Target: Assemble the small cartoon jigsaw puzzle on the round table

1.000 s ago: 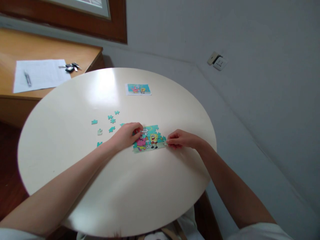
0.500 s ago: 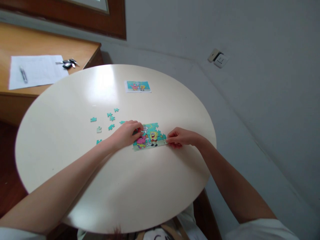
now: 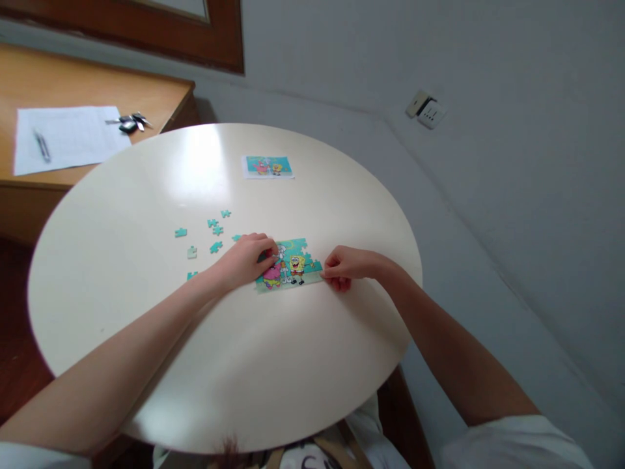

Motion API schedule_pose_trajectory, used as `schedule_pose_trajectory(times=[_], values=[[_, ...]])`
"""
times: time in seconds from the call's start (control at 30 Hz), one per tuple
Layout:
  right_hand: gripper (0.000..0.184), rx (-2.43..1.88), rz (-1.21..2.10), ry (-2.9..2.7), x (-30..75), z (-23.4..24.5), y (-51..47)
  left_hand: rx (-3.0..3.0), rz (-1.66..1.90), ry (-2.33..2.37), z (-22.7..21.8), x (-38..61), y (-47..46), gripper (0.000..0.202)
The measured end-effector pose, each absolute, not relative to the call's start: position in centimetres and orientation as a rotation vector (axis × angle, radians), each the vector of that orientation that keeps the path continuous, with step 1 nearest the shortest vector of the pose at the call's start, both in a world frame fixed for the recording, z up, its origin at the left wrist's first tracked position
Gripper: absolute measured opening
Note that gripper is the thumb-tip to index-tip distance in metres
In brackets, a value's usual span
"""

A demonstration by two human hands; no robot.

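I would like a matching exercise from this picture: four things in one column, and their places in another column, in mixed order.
Things:
1. left hand
2. right hand
3. picture card
4. keys

Places:
A. at the lower right corner of the puzzle
B. on the wooden desk
C. on the left part of the puzzle
D. on the white table, beyond the puzzle

Pairs: 1-C, 2-A, 3-D, 4-B

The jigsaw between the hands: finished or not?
Unfinished: the jigsaw lacks its upper right corner, and loose pieces lie left of it.
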State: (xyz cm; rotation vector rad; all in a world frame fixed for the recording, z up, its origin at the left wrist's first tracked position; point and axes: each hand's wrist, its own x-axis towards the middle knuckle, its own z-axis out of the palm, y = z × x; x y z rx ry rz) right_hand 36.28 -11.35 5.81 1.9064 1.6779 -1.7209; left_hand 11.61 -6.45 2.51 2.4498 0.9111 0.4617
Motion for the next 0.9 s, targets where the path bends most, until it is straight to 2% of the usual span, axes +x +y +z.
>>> schedule_pose_trajectory(times=[0.17, 0.23, 0.3, 0.4, 0.5, 0.6, 0.73, 0.9], values=[[0.033, 1.900, -2.042, 1.677, 37.6, 5.7, -11.7, 2.366, 0.543, 0.921, 2.8, 11.7, -6.6, 0.018], [0.039, 2.017, -2.180, 1.692, 38.1, 5.3, -12.0, 2.310, 0.618, 0.931, 3.0, 11.5, -6.7, 0.017], [0.043, 2.251, -2.169, 1.819, 37.9, 4.7, -12.3, 2.254, 0.729, 0.964, 3.3, 11.3, -6.6, 0.017], [0.042, 2.442, -1.760, 2.279, 36.0, 4.2, -12.5, 2.152, 0.905, 1.051, 3.7, 10.8, -6.2, 0.015], [0.036, 2.266, -1.079, 2.732, 32.6, 4.2, -12.3, 2.028, 1.070, 1.166, 4.1, 10.2, -5.6, 0.014], [0.048, 2.057, -0.542, 2.761, 29.2, 3.9, -12.1, 1.921, 1.189, 1.263, 4.5, 9.5, -5.0, 0.012], [0.056, 1.952, -0.280, 2.576, 27.6, 2.2, -11.0, 1.800, 1.247, 1.338, 5.2, 8.6, -4.3, 0.011], [0.056, 2.008, -0.184, 2.552, 29.4, 0.9, -7.6, 1.679, 1.363, 1.383, 5.6, 7.3, -3.5, 0.011]])
